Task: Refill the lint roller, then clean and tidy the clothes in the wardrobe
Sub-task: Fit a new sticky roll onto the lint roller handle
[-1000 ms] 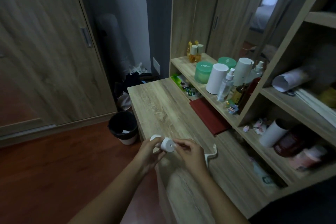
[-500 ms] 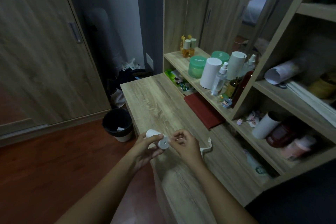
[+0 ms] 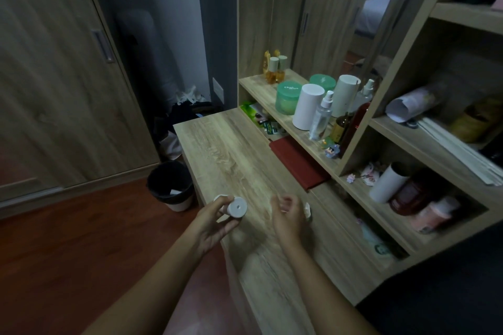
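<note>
My left hand (image 3: 215,223) grips a short white lint roller refill roll (image 3: 237,207), its round end with a small centre hole facing me, just above the near left edge of the wooden desk (image 3: 231,149). A hand's width to the right, my right hand (image 3: 287,216) hovers over the desk with its fingers loosely curled and nothing visible in them. Past its knuckles shows a small part of the white lint roller handle (image 3: 307,210), which lies on the desk and is mostly hidden by the hand.
A black waste bin (image 3: 170,185) stands on the red-brown floor left of the desk. The wardrobe's sliding door (image 3: 54,90) is shut at the left. A folded red cloth (image 3: 296,163) lies at the desk's back. Shelves on the right hold a white canister (image 3: 307,106), bottles and jars.
My right hand has let go of the roll's end and moved right, toward the handle. The left hand keeps the roll, now turned end-on to me.
</note>
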The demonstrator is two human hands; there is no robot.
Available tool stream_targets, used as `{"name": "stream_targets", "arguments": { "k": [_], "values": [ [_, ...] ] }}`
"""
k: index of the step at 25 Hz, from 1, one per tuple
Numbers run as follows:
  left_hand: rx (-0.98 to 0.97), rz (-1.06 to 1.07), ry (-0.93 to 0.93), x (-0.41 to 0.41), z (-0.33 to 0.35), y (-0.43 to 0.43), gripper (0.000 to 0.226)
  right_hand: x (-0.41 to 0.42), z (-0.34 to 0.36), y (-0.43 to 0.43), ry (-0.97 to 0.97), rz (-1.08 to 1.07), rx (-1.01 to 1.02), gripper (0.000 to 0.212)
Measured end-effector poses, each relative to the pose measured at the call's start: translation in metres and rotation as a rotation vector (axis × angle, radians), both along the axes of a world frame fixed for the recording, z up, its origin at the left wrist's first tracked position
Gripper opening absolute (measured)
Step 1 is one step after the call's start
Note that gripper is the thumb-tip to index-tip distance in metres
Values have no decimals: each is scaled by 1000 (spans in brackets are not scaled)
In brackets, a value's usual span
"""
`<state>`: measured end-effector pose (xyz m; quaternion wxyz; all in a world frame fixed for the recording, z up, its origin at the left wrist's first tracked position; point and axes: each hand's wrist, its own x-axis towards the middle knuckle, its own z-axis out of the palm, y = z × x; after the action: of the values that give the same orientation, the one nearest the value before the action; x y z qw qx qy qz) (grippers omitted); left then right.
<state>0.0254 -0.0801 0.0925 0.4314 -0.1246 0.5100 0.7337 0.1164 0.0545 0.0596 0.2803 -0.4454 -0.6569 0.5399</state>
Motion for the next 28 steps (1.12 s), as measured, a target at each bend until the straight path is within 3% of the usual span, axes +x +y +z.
{"name": "stream_targets", "arguments": {
  "k": [3,5,7,13,16,20,23,26,28],
  "values": [
    [16,23,-2,-4,7,-5,16,9,-38,29,-389,-234,-2,42],
    [13,35,13,-5,13,-7,11,14,-54,40,-594,-240,-116,60],
    [10,36,32,-3,23,-10,3,14,-64,43,-668,-156,-257,70],
    [9,44,53,-6,34,-17,4,5,-68,45,-550,116,-332,58],
    [16,23,54,-7,34,-19,3,6,-25,27,-377,304,-104,34],
    [-20,-55,92,-5,28,-20,8,19,30,9,-340,597,320,40],
    [-32,-153,127,-7,19,-20,27,22,55,7,-329,632,408,38],
    [-34,-258,162,-10,14,-18,68,20,60,8,-359,627,429,39],
    [-25,-287,156,-10,16,-18,79,19,61,8,-381,635,457,40]
  ]
}}
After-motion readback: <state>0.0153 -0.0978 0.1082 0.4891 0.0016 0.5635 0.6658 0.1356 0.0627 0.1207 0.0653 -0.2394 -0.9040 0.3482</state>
